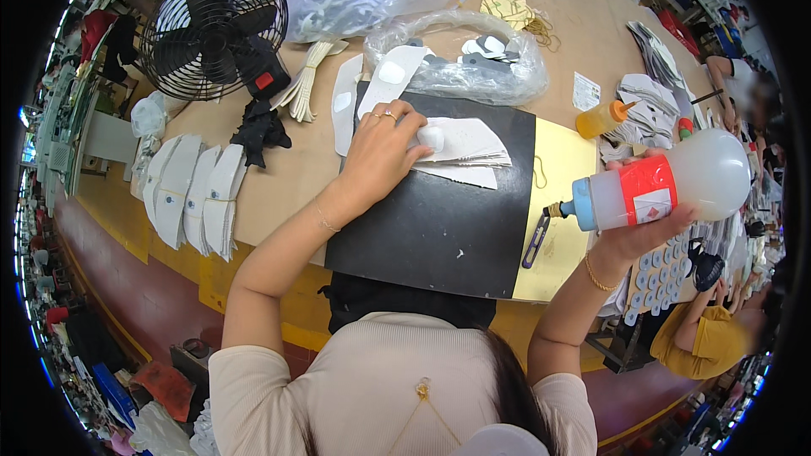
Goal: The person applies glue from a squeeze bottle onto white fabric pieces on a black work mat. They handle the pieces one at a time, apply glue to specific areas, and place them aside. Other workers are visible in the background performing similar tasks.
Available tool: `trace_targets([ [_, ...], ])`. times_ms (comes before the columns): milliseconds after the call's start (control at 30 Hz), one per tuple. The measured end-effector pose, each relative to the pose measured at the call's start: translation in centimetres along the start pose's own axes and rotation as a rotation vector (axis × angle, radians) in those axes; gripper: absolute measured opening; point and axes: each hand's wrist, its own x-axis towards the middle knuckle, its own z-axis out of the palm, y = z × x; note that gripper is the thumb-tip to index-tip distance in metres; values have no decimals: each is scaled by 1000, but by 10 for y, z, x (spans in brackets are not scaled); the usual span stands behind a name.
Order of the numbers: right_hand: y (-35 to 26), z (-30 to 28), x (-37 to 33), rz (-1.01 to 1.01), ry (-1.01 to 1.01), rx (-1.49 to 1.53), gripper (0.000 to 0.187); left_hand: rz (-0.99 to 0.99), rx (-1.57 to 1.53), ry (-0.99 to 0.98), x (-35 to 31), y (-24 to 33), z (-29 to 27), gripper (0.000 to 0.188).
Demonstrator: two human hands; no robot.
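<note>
The left hand [380, 150] bends its fingers over a long pale piece [394, 89], its thumb by a white patch [432, 138] at the near end of a fanned stack [473, 142] of similar pieces; whether this grip pinches anything or only presses, I cannot tell. The right hand [635, 238] has its grip wrapped around a large cloudy bottle [655, 184] with a blue cap, tipped on its side so its nozzle [554, 209] points left. The step in hand looks like steadying the pieces while the bottle is held off to one side. The next move seems to call for settled left fingers and a careful tilt of the bottle.

Across the worktop [279, 213], from the left, are banded bundles [196, 194] of pale pieces, a black fan [211, 25], a black cloth [262, 131], a bunch of cream strips [312, 84] and the black mat [422, 236] beneath the stack. A clear bag [515, 84] of patches sits behind it; rightward come a yellow board [564, 160], a small knife [536, 242] and a small yellow bottle [600, 120]. Reddish floor [173, 283] shows at left; at far right is a person in a mustard top [688, 344]
</note>
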Motion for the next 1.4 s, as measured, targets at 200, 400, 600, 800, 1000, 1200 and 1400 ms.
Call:
trace_targets([
  [200,10,11,-6,74,-81,-132,83,-536,-528,-601,12,-3,-16,39],
  [400,48,24,-4,-176,-104,-507,77,-771,-1361,-684,0,25,-32,39],
  [600,30,71,-9,-211,-297,-574,55,-726,-1410,-796,2,46,-54,44],
  [800,19,74,-8,-227,-316,-578,50,-707,-1432,-810,3,52,-63,46],
  [1000,20,63,-10,-264,-276,-589,51,-661,-1442,-828,2,52,-59,43],
  [1200,6,73,-9,-239,-298,-517,52,-658,-1445,-831,7,57,-64,40],
  [1400,7,83,-7,-355,-352,-547,45,-620,-1422,-849,10,62,-66,39],
])
